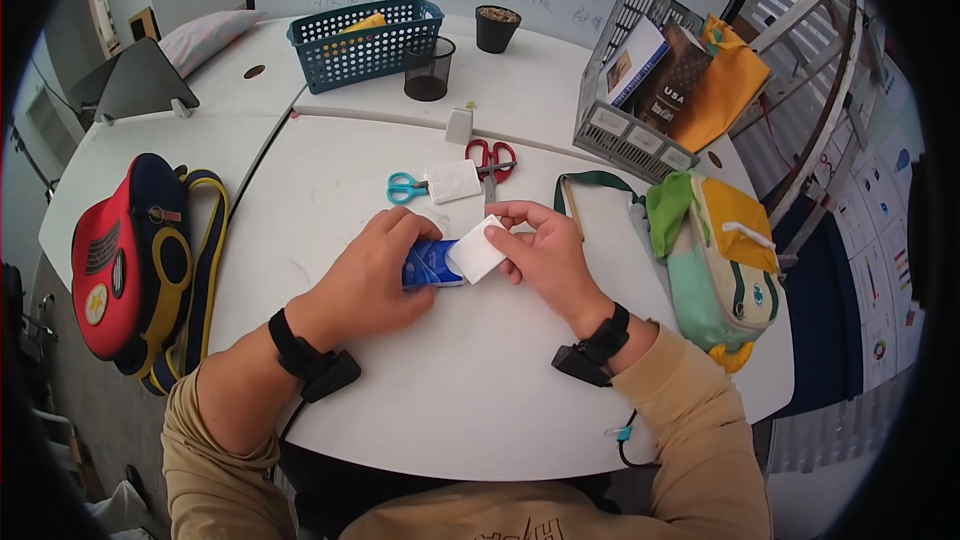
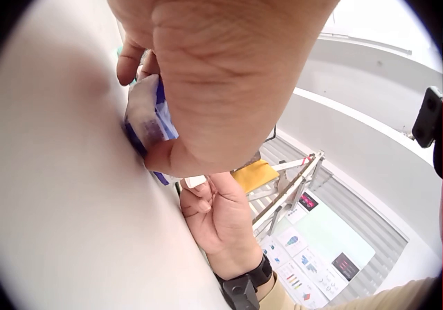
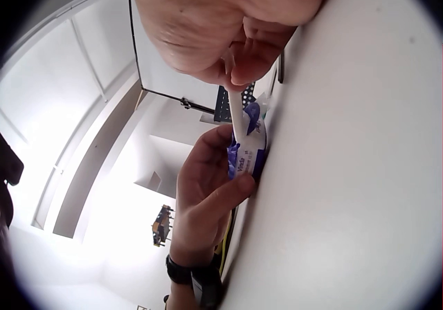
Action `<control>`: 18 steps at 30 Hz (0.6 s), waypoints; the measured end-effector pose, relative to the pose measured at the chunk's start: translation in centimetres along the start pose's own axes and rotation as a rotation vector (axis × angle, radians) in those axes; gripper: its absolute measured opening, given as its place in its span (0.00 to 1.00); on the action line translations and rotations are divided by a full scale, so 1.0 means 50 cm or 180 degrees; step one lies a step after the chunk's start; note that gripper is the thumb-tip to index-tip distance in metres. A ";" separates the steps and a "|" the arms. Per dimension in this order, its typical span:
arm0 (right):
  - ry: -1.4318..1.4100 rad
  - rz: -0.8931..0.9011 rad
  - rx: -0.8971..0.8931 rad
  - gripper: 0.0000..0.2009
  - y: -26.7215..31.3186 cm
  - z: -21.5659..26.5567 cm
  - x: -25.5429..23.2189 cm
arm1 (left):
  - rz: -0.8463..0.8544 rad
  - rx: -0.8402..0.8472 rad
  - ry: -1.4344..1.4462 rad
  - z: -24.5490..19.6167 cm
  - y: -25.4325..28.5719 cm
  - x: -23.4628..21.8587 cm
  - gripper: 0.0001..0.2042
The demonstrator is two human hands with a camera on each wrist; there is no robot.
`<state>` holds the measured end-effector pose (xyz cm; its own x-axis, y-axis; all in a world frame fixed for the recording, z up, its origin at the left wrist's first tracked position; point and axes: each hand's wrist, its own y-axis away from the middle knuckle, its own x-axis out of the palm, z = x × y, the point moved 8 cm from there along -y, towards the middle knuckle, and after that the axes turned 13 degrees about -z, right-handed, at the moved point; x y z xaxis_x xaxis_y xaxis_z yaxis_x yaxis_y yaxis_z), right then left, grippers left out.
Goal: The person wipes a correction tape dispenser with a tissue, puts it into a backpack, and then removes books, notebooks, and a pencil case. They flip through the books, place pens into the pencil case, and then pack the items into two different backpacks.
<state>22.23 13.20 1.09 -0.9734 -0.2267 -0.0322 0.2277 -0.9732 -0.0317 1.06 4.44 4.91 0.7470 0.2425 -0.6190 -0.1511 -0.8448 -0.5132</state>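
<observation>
My left hand grips a blue plastic tissue pack on the white table, thumb on the near side and fingers over the far side. From the pack's right end sticks out a white folded tissue, which my right hand pinches between thumb and fingers. In the right wrist view, the tissue still reaches into the opened pack, printed "Vinda". Just beyond the hands, another white folded piece lies between teal-handled scissors and red-handled scissors.
A red and navy backpack lies on the left, a green and yellow one on the right. Farther back stand a teal basket, a mesh cup, a small pot and a grey crate with books.
</observation>
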 end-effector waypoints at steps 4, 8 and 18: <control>-0.0137 0.0032 0.0011 0.14 0.008 -0.003 0.006 | 0.0119 -0.0069 0.0052 -0.003 0.001 0.008 0.26; -0.0271 0.0023 -0.0059 0.13 0.005 0.001 0.008 | 0.0117 -0.0023 0.0065 -0.005 -0.001 0.004 0.26; -0.0493 0.0275 -0.0472 0.11 -0.001 -0.007 0.021 | 0.0169 -0.0161 0.0164 0.002 0.002 0.008 0.28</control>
<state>21.21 13.01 0.70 -0.9397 -0.3231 0.1123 0.3002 -0.9363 -0.1822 1.29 4.50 4.54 0.7714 0.1729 -0.6124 -0.1594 -0.8792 -0.4491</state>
